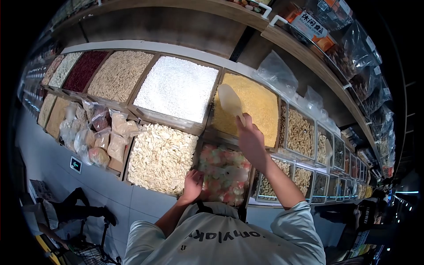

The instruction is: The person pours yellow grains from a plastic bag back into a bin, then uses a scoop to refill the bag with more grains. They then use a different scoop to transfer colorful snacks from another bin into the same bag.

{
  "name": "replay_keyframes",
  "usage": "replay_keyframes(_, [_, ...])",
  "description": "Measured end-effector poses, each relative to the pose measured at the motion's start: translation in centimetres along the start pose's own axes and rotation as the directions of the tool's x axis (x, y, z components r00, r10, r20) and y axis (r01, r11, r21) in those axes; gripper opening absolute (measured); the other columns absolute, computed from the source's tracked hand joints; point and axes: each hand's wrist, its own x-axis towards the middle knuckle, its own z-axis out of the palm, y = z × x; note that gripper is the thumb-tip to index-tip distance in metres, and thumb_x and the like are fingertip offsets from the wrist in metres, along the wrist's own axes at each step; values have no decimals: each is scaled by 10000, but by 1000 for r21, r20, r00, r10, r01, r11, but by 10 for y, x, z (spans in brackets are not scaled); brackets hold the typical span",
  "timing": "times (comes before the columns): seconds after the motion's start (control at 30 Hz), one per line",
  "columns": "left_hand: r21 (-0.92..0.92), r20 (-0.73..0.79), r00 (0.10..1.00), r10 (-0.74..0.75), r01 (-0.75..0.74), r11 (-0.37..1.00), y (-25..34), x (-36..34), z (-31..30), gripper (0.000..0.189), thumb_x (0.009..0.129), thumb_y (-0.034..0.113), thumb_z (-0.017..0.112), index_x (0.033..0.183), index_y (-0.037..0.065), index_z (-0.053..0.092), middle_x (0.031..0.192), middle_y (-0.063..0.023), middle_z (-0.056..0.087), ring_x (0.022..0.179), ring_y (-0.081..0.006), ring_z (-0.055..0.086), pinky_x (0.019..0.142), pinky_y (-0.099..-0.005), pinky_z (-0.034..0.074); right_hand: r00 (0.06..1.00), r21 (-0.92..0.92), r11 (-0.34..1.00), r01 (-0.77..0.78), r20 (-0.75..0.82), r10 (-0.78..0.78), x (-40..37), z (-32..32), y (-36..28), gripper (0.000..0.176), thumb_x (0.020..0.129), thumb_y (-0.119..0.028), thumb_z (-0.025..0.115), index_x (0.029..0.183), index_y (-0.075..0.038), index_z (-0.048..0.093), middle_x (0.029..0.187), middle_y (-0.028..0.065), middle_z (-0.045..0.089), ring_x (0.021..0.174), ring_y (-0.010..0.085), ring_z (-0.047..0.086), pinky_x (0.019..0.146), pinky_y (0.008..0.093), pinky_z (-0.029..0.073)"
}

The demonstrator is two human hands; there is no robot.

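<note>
My right hand is closed round the handle of a pale scoop. The scoop's blade lies over the bin of yellow grain, near its left side. Lower down, my left hand has its fingers curled at the border between the bin of pale, chip-like pieces and the bin of red and green wrapped items. Whether anything is in its fingers is too small to tell. To the left of the yellow grain is a bin of white grain.
Bagged goods fill a bin at the left. Clear-fronted bins run off to the right beneath a wooden shelf. A plastic bag lies behind the yellow grain. People stand at lower left and lower right, with a cart at lower left.
</note>
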Motion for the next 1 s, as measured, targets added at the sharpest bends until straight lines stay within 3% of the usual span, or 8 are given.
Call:
replay_keyframes(0.03, [0, -2, 1000, 7, -7, 1000, 0, 0, 1, 87, 847, 18, 645, 927, 17, 680, 845, -156, 609, 803, -367, 595, 698, -428, 469, 998, -158, 986, 55, -7, -56, -3, 6, -2, 567, 769, -30, 627, 1333, -4, 573, 1357, 183, 498, 744, 277, 683, 613, 375, 587])
replay_keyframes(0.13, [10, 12, 1000, -9, 9, 1000, 5, 2, -2, 85, 843, 20, 639, 918, 15, 679, 837, -161, 601, 804, -375, 592, 703, -434, 466, 986, -220, 975, 23, 168, 15, 2, -2, -19, 636, 761, -46, 674, 1375, 21, 527, 1382, 172, 496, 821, 243, 673, 623, 342, 601])
replay_keyframes(0.23, [21, 37, 998, -48, 48, 999, 9, 3, -4, 75, 835, 8, 629, 900, 6, 666, 868, -167, 623, 834, -394, 595, 738, -458, 477, 980, -280, 959, 44, 198, 13, 6, -2, -29, 619, 761, -77, 683, 1353, 40, 543, 1405, 194, 478, 780, 236, 673, 604, 343, 605])
replay_keyframes(0.47, [7, 17, 999, -44, 44, 999, 7, 1, -4, 68, 833, 7, 631, 888, 5, 672, 846, -159, 611, 820, -386, 589, 731, -454, 471, 992, -348, 938, 2, 118, 42, 8, 17, -31, 651, 753, -61, 700, 1373, 44, 532, 1411, 213, 475, 718, 219, 675, 570, 311, 597])
replay_keyframes(0.67, [23, 23, 998, -51, 50, 998, 0, -3, -5, 108, 853, 3, 620, 935, 7, 691, 854, -159, 618, 802, -356, 601, 710, -415, 476, 937, -342, 936, -82, 293, 189, 3, 9, -28, 697, 799, -60, 704, 1437, 51, 446, 1464, 227, 406, 763, 260, 695, 587, 328, 604])
replay_keyframes(0.77, [21, 20, 999, -36, 36, 999, -2, -3, -5, 106, 855, -3, 620, 934, 4, 690, 848, -158, 615, 793, -344, 599, 704, -403, 475, 932, -319, 938, -131, 282, 226, -3, 16, -21, 652, 831, -60, 685, 1422, 56, 437, 1429, 226, 409, 761, 279, 700, 601, 335, 609])
replay_keyframes(0.83, [3, 21, 997, -68, 68, 998, 1, -3, -7, 88, 845, 11, 625, 909, 8, 684, 850, -150, 620, 813, -356, 593, 735, -434, 474, 945, -328, 931, -162, 221, 242, -8, 28, -12, 507, 856, -94, 624, 1337, 34, 527, 1377, 214, 455, 672, 268, 720, 544, 364, 609])
replay_keyframes(1.0, [4, 14, 999, -40, 40, 999, -1, -4, -7, 89, 847, 8, 616, 910, 5, 679, 858, -153, 626, 825, -361, 595, 749, -439, 474, 948, -369, 919, -140, 218, 232, -12, 18, -4, 516, 852, -93, 632, 1336, 37, 514, 1330, 205, 455, 670, 279, 724, 565, 363, 615])
